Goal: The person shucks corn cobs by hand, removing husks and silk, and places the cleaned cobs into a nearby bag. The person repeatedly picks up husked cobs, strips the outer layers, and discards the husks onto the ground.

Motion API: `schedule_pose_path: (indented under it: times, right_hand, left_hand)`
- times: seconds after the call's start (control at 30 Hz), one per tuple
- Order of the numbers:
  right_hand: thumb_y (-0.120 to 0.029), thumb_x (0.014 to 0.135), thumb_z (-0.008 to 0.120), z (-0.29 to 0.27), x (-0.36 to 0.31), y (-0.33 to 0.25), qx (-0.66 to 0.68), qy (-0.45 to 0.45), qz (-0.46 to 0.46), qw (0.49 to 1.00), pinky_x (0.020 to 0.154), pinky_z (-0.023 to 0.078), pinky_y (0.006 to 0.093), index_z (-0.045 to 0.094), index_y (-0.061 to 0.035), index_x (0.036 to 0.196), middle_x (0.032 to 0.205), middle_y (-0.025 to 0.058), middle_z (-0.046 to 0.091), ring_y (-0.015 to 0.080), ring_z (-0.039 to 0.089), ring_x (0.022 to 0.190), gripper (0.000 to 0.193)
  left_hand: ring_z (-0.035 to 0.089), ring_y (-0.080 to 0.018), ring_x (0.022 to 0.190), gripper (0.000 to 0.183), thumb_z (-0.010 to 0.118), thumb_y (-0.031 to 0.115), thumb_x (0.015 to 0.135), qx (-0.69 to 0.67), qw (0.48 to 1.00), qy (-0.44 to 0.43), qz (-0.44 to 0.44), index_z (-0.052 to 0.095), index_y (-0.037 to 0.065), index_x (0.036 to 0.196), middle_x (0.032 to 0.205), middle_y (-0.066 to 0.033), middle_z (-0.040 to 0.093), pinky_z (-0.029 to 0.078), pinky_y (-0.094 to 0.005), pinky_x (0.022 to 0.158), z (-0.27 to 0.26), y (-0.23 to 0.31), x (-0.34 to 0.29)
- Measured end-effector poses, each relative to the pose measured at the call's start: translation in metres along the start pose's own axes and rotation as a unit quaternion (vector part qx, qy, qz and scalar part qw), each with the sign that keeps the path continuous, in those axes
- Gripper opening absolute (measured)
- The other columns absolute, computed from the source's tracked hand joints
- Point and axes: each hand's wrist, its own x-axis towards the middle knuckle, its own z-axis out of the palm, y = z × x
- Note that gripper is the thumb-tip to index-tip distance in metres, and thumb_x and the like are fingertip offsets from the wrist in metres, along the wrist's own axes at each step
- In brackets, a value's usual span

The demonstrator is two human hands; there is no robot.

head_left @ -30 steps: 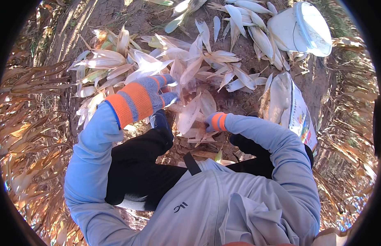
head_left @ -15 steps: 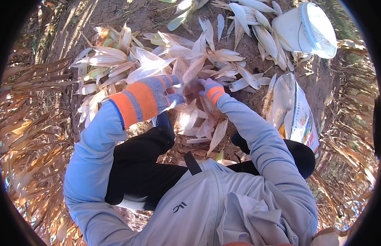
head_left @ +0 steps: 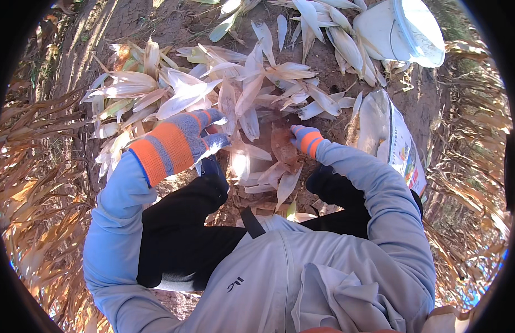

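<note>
Because the knees are parted, loose pale husks (head_left: pixel 288 186) lie within reach of both gloved hands, between the left shoe (head_left: pixel 211 171) and the right shoe (head_left: pixel 314 180). The left hand (head_left: pixel 182 139), thumb spread from its fingers, is at the near edge of the husk heap (head_left: pixel 185 91), perhaps so placed to steady something; its palm is hidden, and whether it grasps anything cannot be told. The right hand (head_left: pixel 304 137), fingers curled, is against or just beside a brownish husk (head_left: pixel 282 144), a pose suited to pinching, though the concealed fingertips leave the grip uncertain. A printed sack (head_left: pixel 404 150) lies beyond the right forearm and a white bucket (head_left: pixel 379 36) farther off, both apparently set aside to keep the working area accessible; lens bending obscures whether the bucket is upright.
</note>
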Motion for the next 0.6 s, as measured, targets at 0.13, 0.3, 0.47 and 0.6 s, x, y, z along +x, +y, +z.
schedule_pose_path:
  times: [0.13,0.3,0.47,0.6]
  right_hand:
    - [-0.031,0.075,0.062,-0.002,0.011,0.062,-0.047,-0.003,0.169,0.984,0.075,0.047,0.0421,0.052,-0.0085,0.105,0.097,0.0151,0.060,0.0330,0.059,0.090,0.039]
    - [-0.033,0.073,0.065,0.022,0.027,0.056,-0.060,-0.005,0.222,0.973,0.079,0.046,0.0411,0.051,-0.0094,0.110,0.099,0.0140,0.061,0.0326,0.058,0.093,0.046]
    - [-0.033,0.072,0.066,0.027,0.033,0.072,-0.017,-0.034,0.232,0.972,0.080,0.046,0.0397,0.053,-0.0084,0.111,0.097,0.0141,0.062,0.0313,0.058,0.094,0.048]
    - [-0.033,0.078,0.065,-0.049,0.034,0.048,0.237,-0.167,0.111,0.950,0.056,0.049,0.0304,0.059,-0.0063,0.109,0.080,0.0066,0.063,0.0158,0.060,0.063,0.041]
  left_hand:
    - [0.060,-0.0217,0.078,0.044,0.062,0.028,0.082,0.008,1.000,-0.001,0.015,0.052,0.003,0.117,0.087,-0.0102,0.062,0.047,-0.0311,0.070,0.001,-0.002,0.002]
    - [0.060,-0.0222,0.077,0.044,0.062,0.028,0.082,-0.044,0.999,-0.008,-0.010,0.052,0.005,0.117,0.086,-0.0096,0.062,0.047,-0.0314,0.070,0.009,-0.020,0.007]
    - [0.060,-0.0224,0.077,0.043,0.062,0.028,0.082,-0.036,0.999,-0.017,-0.010,0.052,0.005,0.117,0.085,-0.0095,0.062,0.047,-0.0315,0.069,0.011,-0.016,0.007]
    - [0.060,-0.0225,0.077,0.043,0.062,0.029,0.082,-0.033,0.999,-0.020,-0.006,0.052,0.005,0.116,0.085,-0.0094,0.062,0.047,-0.0316,0.069,0.008,-0.016,0.010]
